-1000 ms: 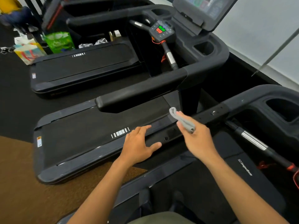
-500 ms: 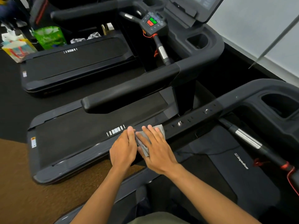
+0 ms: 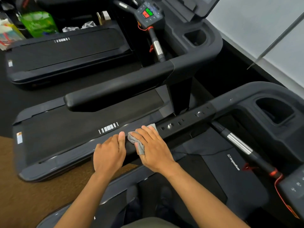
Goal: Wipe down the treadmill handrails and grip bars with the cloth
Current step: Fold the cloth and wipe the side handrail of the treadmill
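A black handrail [image 3: 185, 122] of the near treadmill runs diagonally from the lower middle up to the right. My right hand [image 3: 153, 148] lies flat on its near end, pressing a small grey cloth [image 3: 139, 143] against the rail; most of the cloth is hidden under the palm and fingers. My left hand [image 3: 110, 153] rests on the same rail just left of the cloth, fingers together, holding nothing. A grip bar [image 3: 238, 145] with a chrome sleeve slants down to the right inside the near treadmill.
The neighbouring treadmill's handrail [image 3: 118, 89] and belt [image 3: 79, 129] lie beyond my hands, with its grip bar [image 3: 157, 46] and a red-and-green button panel [image 3: 147, 13]. A third treadmill [image 3: 65, 51] is farther back. Bags [image 3: 38, 23] stand at the top left. Brown floor [image 3: 32, 203] lies lower left.
My right hand came down from mid-air and pressed the cloth flat onto the handrail. My left hand closed in beside it on the rail.
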{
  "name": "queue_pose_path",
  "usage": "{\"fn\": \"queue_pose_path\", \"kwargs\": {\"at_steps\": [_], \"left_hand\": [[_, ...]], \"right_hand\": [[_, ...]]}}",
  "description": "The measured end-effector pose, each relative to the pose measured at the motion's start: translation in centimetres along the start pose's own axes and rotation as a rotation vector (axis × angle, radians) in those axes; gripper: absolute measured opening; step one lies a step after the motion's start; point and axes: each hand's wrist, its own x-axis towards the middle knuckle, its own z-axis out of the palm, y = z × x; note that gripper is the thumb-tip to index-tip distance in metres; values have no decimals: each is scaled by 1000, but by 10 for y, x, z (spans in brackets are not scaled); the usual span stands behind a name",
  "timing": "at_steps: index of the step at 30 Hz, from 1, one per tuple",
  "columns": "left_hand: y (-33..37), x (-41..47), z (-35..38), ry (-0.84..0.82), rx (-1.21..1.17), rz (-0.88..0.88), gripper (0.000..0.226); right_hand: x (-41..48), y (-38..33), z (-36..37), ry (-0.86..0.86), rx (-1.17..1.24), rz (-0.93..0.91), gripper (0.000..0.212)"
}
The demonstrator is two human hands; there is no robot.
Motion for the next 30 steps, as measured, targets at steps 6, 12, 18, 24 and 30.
{"fn": "queue_pose_path", "kwargs": {"at_steps": [6, 12, 18, 24, 30], "left_hand": [[8, 5, 15, 37, 89, 60, 56], [20, 9, 15, -12, 122, 32, 61], [29, 9, 12, 35, 100, -17, 59], [35, 9, 10, 13, 130, -56, 55], [41, 8, 10, -36, 178, -115, 53]], "right_hand": [[2, 31, -20, 14, 39, 49, 44], [0, 79, -43, 12, 28, 106, 41], [-2, 138, -69, -21, -45, 198, 39], [2, 128, -60, 4, -61, 261, 39], [2, 69, -34, -48, -28, 106, 46]]}}
